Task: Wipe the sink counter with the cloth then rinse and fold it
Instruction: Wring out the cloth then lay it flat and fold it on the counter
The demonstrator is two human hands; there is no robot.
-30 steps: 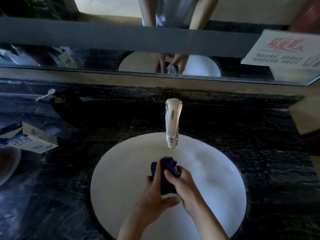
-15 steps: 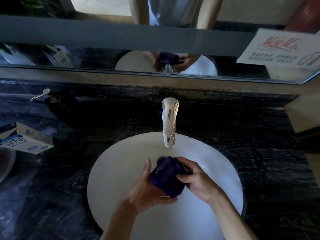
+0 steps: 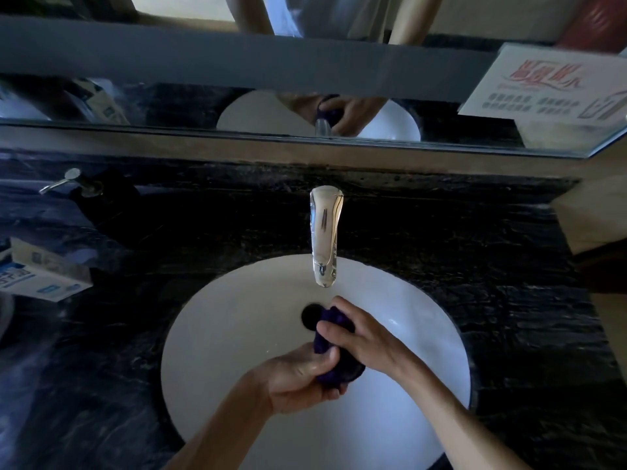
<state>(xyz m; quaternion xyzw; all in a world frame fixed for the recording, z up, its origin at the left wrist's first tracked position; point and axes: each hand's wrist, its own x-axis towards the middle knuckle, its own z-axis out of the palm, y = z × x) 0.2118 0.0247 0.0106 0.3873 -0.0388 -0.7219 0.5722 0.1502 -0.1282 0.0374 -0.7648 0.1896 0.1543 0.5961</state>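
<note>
At the centre of the frame, over the white sink [image 3: 237, 334], both hands, left [image 3: 298, 378] and right [image 3: 364, 337], grip the bunched purple cloth [image 3: 334, 362]. This looks like wringing after the rinse; next it needs unbunching for folding.

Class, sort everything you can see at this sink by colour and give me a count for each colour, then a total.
Purple: 1, the cloth held by the left hand and right hand
White: 2, the sink and the carton
Silver: 2, the tap and the soap pump
Black: 1, the counter
Total: 6

Faucet [image 3: 325, 239] overhanging the basin [image 3: 237, 334]; open bowl leftward, seemingly unobstructed.
</note>
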